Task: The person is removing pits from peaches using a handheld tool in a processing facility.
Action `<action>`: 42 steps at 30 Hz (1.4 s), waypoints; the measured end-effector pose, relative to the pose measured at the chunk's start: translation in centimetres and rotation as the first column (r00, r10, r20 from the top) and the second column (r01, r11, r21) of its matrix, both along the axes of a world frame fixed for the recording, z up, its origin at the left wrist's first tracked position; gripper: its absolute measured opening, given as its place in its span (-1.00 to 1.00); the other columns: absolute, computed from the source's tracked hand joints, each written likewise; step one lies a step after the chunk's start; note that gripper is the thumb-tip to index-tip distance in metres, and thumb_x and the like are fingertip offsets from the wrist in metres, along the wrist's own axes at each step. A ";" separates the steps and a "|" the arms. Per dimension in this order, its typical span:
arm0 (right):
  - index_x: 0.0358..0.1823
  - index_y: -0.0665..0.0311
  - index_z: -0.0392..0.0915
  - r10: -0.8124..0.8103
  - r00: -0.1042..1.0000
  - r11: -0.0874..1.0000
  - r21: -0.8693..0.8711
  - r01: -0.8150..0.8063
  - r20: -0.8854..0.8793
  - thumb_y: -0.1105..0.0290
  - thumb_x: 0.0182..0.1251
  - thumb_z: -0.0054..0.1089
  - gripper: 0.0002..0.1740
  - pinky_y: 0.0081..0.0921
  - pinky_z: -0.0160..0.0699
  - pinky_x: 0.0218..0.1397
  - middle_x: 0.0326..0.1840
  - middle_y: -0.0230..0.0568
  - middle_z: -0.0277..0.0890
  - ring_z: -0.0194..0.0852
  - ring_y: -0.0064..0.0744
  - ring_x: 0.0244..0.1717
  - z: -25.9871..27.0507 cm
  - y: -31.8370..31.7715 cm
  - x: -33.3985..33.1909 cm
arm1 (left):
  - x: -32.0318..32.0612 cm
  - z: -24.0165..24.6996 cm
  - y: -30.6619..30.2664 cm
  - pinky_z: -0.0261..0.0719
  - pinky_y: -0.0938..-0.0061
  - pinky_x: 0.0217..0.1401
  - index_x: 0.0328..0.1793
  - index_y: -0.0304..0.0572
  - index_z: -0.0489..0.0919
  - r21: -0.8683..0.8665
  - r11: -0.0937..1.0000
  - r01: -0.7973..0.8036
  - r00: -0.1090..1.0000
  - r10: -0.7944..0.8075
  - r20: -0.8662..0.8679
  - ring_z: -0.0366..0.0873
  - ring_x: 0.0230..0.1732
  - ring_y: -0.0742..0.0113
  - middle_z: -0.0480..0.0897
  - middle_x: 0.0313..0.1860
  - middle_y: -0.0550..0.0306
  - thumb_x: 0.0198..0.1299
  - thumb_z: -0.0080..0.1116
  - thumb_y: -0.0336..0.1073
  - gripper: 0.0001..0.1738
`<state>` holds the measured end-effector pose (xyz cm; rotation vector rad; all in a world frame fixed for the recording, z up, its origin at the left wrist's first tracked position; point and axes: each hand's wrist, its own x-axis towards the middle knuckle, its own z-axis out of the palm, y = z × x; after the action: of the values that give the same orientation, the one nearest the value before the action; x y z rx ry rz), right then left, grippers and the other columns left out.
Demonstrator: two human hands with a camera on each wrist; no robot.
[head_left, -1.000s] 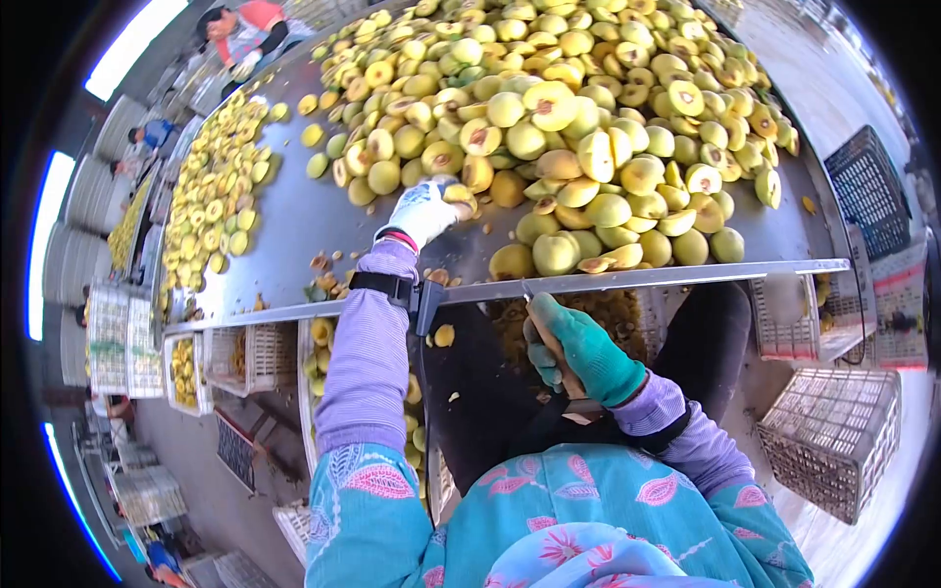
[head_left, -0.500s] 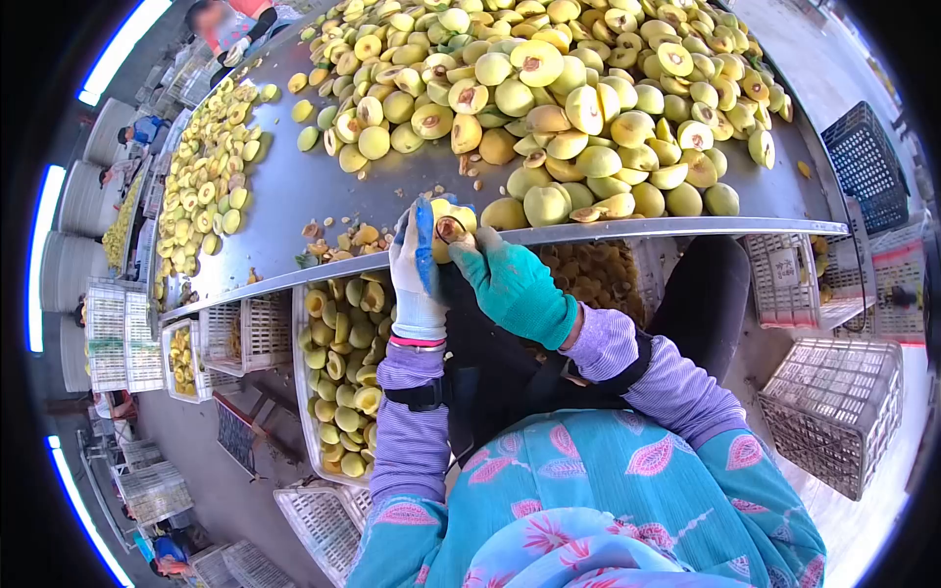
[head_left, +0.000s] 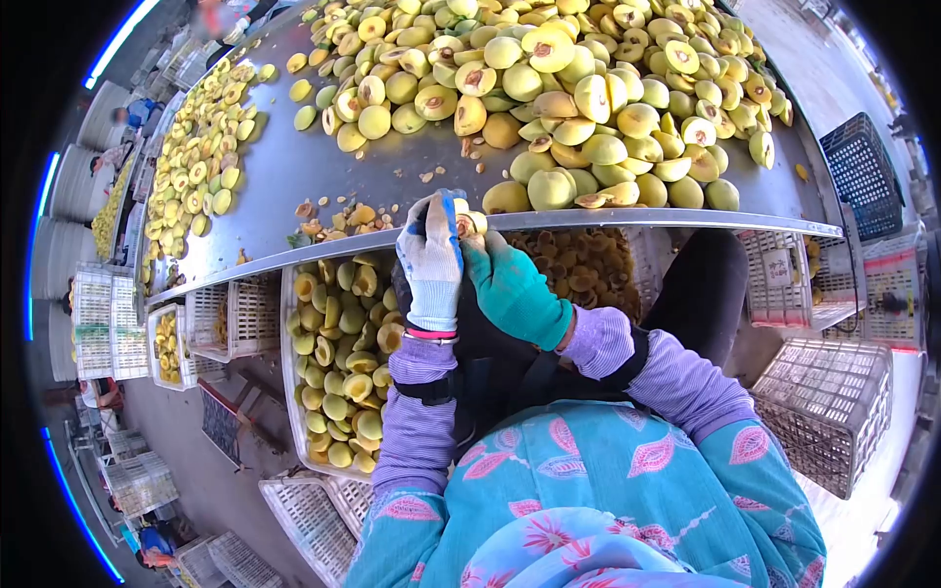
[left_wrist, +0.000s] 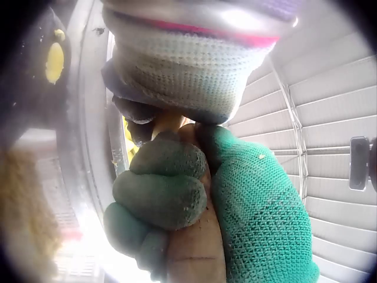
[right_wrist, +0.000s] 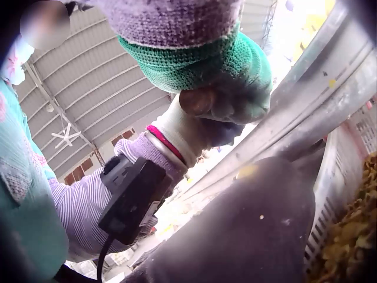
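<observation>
left hand (head_left: 431, 257) in a white knit glove with blue palm coating, fingers curled round a yellow peach half (head_left: 469, 223), gripping it. the peach sits at the fingertips, right over the front edge of the grey metal table (head_left: 294, 186). its cut face with the reddish pit hollow is turned up and toward the right hand (head_left: 510, 289); most of the fruit is hidden by both gloves.

right hand in a green knit glove, closed tight on a brown wooden tool handle (left_wrist: 194, 247). in the left wrist view the handle's long axis runs from the bottom of the frame up toward the white glove (left_wrist: 182, 76), with the green fingers (left_wrist: 162, 188) wrapped across it. working end is hidden between the two gloves, can't tell its shape. in the right wrist view the round butt of the handle (right_wrist: 197, 101) pokes out of the green fist (right_wrist: 218, 71), white glove (right_wrist: 177, 132) touching just behind. the hands press together, the green one just right of the peach.

heaped pile of yellow peach halves (head_left: 549, 88) farther back on the table. under the edge, a white plastic crate (head_left: 287, 372) of pitted halves on the left and a crate of brown pits (head_left: 578, 265) on the right.
</observation>
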<state>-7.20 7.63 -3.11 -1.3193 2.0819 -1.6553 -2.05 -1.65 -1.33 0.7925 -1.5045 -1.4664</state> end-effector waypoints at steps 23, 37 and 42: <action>-0.30 0.30 0.46 0.161 0.795 0.987 -0.106 -0.122 0.584 0.10 0.51 -0.17 -0.59 -0.31 0.31 -0.61 -0.68 -0.18 0.35 0.31 -0.24 -0.69 0.2 0.7 1.2 | 1.0 -0.2 -0.2 0.55 0.26 -0.10 0.04 -0.20 0.54 -0.504 0.830 0.239 0.903 0.001 0.430 0.60 -0.16 0.02 0.60 -0.10 -0.03 0.07 0.11 -0.44 -0.65; -0.24 0.10 0.35 0.228 -0.551 0.722 -0.519 -0.457 0.803 -0.15 0.48 -0.32 -0.52 -0.58 0.06 -0.62 -0.69 -0.63 0.04 -0.03 -0.68 -0.78 4.1 5.5 -2.9 | -0.1 -1.0 2.4 0.54 0.57 -0.19 -0.10 -0.30 0.64 0.395 0.839 0.374 0.918 -0.275 -0.286 0.58 -0.26 0.48 0.66 -0.25 0.18 0.25 0.17 -0.22 -0.73; -0.20 0.16 0.25 0.380 -0.752 0.609 -0.757 -0.236 0.539 -0.13 0.52 -0.46 -0.50 -0.57 0.04 -0.67 -0.66 -0.49 0.19 0.03 -0.63 -0.82 4.3 6.1 -2.1 | -1.0 -0.2 4.1 0.56 0.48 -0.24 -0.05 -0.15 0.56 0.747 0.458 0.481 0.778 0.169 -0.605 0.59 -0.32 0.32 0.62 -0.27 0.16 0.30 0.07 -0.09 -0.70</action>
<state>-9.29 13.70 1.15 -0.0150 -0.0971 -1.1710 -3.06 2.44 -1.52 0.5980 -0.1878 -2.4212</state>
